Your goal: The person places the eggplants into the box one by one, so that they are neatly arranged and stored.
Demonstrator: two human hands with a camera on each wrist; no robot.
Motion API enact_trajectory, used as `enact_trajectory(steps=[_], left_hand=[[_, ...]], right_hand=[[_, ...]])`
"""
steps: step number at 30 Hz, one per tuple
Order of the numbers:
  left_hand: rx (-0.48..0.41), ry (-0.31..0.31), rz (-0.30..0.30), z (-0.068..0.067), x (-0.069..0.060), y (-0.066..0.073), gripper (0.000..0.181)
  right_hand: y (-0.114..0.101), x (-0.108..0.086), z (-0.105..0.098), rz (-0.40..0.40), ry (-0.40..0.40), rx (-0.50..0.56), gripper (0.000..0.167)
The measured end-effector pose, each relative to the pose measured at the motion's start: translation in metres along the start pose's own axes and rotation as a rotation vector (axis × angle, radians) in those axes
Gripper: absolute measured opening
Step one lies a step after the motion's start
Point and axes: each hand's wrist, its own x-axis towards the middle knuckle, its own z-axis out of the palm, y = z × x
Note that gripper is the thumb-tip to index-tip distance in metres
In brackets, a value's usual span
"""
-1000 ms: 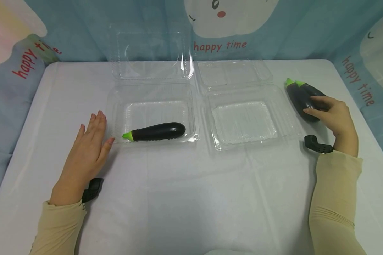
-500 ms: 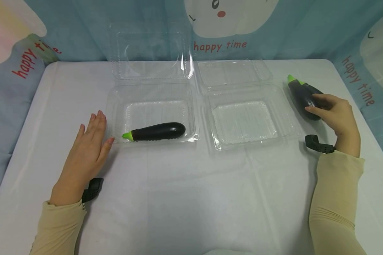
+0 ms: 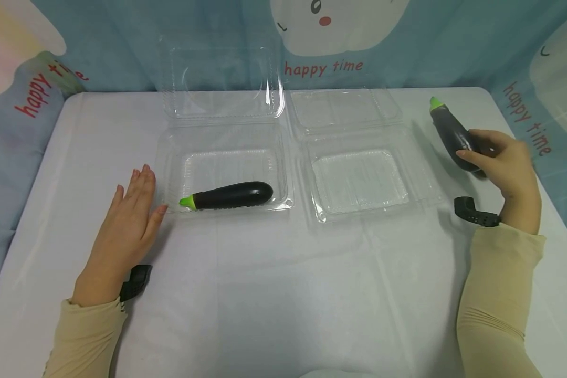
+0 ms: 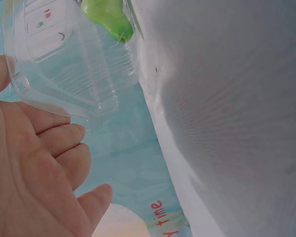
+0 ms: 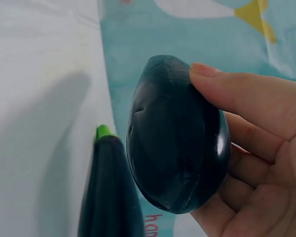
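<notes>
Here, nr the worktop's far R corner, R hand clamps thumb & fingers on an eggplant, prob. light, stiff, slick, best held by its fat end; L hand, fingers straight, by a clear tray.

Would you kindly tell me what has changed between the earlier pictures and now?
The right hand has shifted right and lifted the eggplant it grips, whose green tip has risen in the head view. The other eggplant beside it is now mostly hidden there. No grip was visibly taken or released. The left hand, the eggplant by the left container's near side and both clear containers stayed put.
</notes>
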Motion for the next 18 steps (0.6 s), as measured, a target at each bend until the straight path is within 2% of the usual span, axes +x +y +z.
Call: enact_trajectory(steps=[3, 8, 18], left_hand=[[0.002, 0.002, 0.000, 0.000, 0.000, 0.000, 0.062], [0.007, 0.008, 0.002, 0.001, -0.001, 0.000, 0.062], [0.003, 0.005, 0.000, 0.000, -0.001, 0.000, 0.062]], right_hand=[[-0.004, -0.002, -0.001, -0.014, 0.016, 0.006, 0.058], [-0.011, -0.003, -0.002, 0.007, 0.029, 0.018, 0.058], [-0.025, -0.008, -0.004, 0.027, 0.045, -0.025, 0.058]])
